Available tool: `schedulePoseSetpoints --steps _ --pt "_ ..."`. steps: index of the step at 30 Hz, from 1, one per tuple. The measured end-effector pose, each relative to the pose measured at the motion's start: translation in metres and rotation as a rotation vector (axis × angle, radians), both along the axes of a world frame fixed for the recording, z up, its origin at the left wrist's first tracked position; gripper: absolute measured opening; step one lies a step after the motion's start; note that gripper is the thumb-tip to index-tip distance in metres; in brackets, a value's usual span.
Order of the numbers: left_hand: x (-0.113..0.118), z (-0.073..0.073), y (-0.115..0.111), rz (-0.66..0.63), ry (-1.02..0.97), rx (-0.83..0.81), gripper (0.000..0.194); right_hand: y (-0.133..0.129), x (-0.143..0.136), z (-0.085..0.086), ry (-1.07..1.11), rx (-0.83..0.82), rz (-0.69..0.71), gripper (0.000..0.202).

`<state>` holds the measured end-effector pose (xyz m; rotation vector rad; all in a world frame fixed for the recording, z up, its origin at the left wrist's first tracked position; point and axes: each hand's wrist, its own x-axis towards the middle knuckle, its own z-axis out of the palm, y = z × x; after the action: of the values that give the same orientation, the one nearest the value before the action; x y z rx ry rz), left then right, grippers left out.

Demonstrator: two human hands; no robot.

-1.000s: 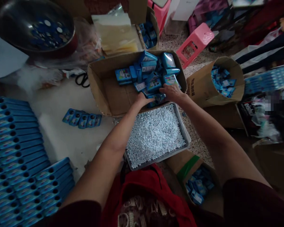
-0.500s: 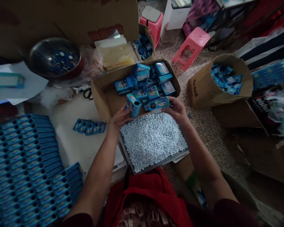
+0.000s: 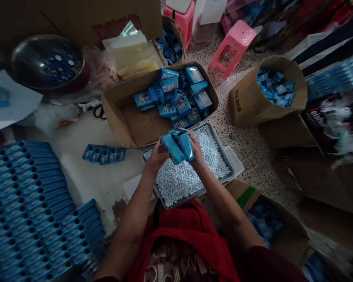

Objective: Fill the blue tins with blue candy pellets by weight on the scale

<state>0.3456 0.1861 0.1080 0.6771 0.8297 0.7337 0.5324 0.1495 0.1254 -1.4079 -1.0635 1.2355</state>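
My left hand [image 3: 158, 158] is closed round a small blue box [image 3: 172, 149], and my right hand [image 3: 195, 150] round a second blue box [image 3: 183, 143]. The two boxes are side by side and touching, tilted above a grey tray [image 3: 231, 172] heaped with small pale-blue pellets [image 3: 181, 182]. Behind my hands an open cardboard box [image 3: 126, 125] holds a pile of similar blue boxes [image 3: 181, 102], printed with lettering. My fingertips are partly hidden by the boxes I hold.
Stacked rows of blue boxes [image 3: 26, 203] fill the left. A short row of flat blue pieces [image 3: 104, 153], scissors [image 3: 99, 112] and a metal bowl [image 3: 48, 62] are nearby. A round carton [image 3: 244, 102] of blue packets and a pink stool [image 3: 233, 43] stand at right.
Both hands have drawn back from the cardboard box towards me and come together over the tray, each bringing a blue box. The camera view has shifted slightly.
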Motion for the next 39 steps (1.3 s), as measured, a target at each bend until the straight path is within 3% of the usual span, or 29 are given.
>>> schedulePoseSetpoints --steps 3,6,9,14,19,21,23,26,29,32,35,37,39 --pt "-0.006 0.009 0.001 -0.048 -0.005 -0.003 0.116 0.002 -0.008 -0.010 0.214 -0.004 -0.185 0.080" --pt "-0.007 0.017 -0.001 -0.086 0.012 -0.025 0.091 -0.003 -0.005 -0.015 0.225 -0.036 -0.200 0.068" --pt "-0.010 0.027 -0.003 -0.065 0.031 -0.014 0.078 -0.018 0.007 -0.014 0.249 -0.104 -0.137 0.073" --pt "-0.023 0.037 -0.011 -0.079 0.122 0.064 0.094 -0.045 0.023 -0.014 0.257 -0.088 0.128 0.114" --pt "-0.051 0.029 -0.062 -0.107 0.204 -0.074 0.109 -0.087 -0.010 -0.042 0.433 -0.167 0.268 0.113" --pt "-0.067 0.027 -0.089 -0.088 0.288 -0.143 0.105 -0.110 -0.029 -0.054 0.485 -0.208 0.286 0.112" --pt "-0.085 0.026 -0.109 -0.060 0.441 -0.142 0.095 -0.132 -0.037 -0.062 0.367 -0.200 0.318 0.104" --pt "-0.106 0.022 -0.116 -0.083 0.796 0.024 0.084 -0.140 -0.014 -0.066 -0.073 -0.080 0.297 0.084" --pt "-0.116 0.012 -0.096 -0.116 1.150 0.229 0.072 -0.102 0.024 -0.075 -0.454 0.066 0.225 0.056" --pt "-0.115 0.002 -0.074 -0.153 1.316 0.346 0.070 -0.030 0.033 -0.092 -0.632 0.306 0.539 0.044" --pt "-0.112 -0.005 -0.067 -0.218 1.321 0.393 0.074 0.040 0.009 -0.109 -0.682 0.463 0.891 0.039" --pt "-0.112 -0.007 -0.073 -0.225 1.291 0.411 0.072 0.072 -0.009 -0.117 -0.675 0.527 1.071 0.035" --pt "-0.115 -0.009 -0.081 -0.211 1.272 0.412 0.070 0.089 -0.017 -0.123 -0.655 0.553 1.165 0.035"
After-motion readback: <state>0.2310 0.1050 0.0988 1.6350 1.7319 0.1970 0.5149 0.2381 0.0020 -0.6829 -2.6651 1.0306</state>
